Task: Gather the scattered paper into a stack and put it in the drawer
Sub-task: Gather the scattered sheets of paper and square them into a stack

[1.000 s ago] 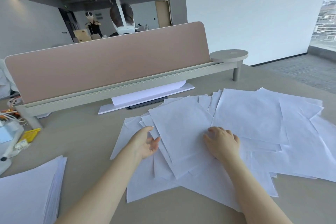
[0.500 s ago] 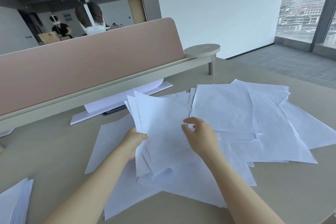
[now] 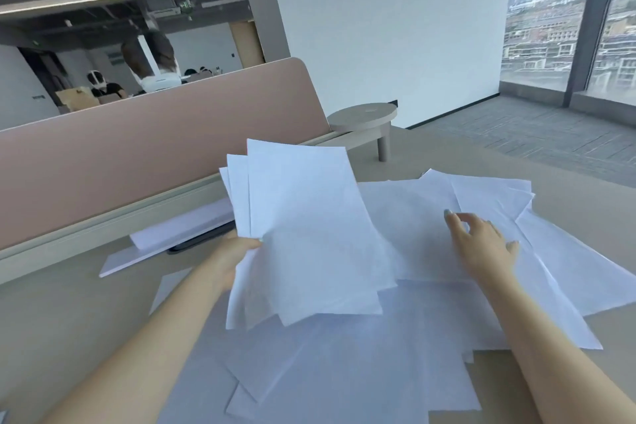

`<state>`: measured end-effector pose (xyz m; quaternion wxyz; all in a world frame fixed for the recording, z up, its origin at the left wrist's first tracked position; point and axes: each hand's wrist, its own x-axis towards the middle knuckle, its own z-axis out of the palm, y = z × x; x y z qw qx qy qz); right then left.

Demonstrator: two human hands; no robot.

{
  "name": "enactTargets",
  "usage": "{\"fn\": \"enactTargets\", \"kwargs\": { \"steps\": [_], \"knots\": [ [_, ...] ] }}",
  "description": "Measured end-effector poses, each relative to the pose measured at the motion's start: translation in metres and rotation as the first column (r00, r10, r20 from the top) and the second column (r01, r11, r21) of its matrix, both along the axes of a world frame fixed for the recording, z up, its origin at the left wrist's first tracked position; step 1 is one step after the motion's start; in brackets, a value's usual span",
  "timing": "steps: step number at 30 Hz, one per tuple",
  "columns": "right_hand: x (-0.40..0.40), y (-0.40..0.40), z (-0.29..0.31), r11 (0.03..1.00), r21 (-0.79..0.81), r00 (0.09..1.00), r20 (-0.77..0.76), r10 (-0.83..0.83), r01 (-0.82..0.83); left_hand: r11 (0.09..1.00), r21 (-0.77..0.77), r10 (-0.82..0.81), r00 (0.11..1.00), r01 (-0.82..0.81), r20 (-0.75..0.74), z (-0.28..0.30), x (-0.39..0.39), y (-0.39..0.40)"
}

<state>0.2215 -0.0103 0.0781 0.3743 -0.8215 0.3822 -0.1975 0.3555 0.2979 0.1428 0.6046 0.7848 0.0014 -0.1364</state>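
Several white sheets, a bundle of paper, are lifted off the beige desk and tilted upright. My left hand grips this bundle at its left edge. Many more loose sheets of scattered paper lie spread over the desk under and to the right of the bundle. My right hand rests with fingers spread on the sheets at the right, holding nothing. No drawer is in view.
A pink desk divider runs along the back of the desk, with a round shelf at its right end. A flat white board with paper on it lies under the divider. People sit beyond the divider.
My left hand has raised the bundle of sheets higher and more upright. My right hand has let go of it and moved right onto the spread sheets. The view has turned right.
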Motion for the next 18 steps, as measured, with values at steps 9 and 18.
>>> {"fn": "enactTargets", "kwargs": {
  "steps": [9,18],
  "knots": [
    [-0.008,-0.009,0.004,0.998,0.032,0.997,-0.06,0.056,-0.054,0.763,0.64,-0.263,0.947,0.087,0.184,-0.05,0.013,-0.116],
    [-0.006,-0.016,0.019,0.817,0.554,0.966,0.26,0.012,-0.16,0.577,0.806,-0.395,0.909,0.132,0.134,-0.072,0.007,-0.112]
  ]
}}
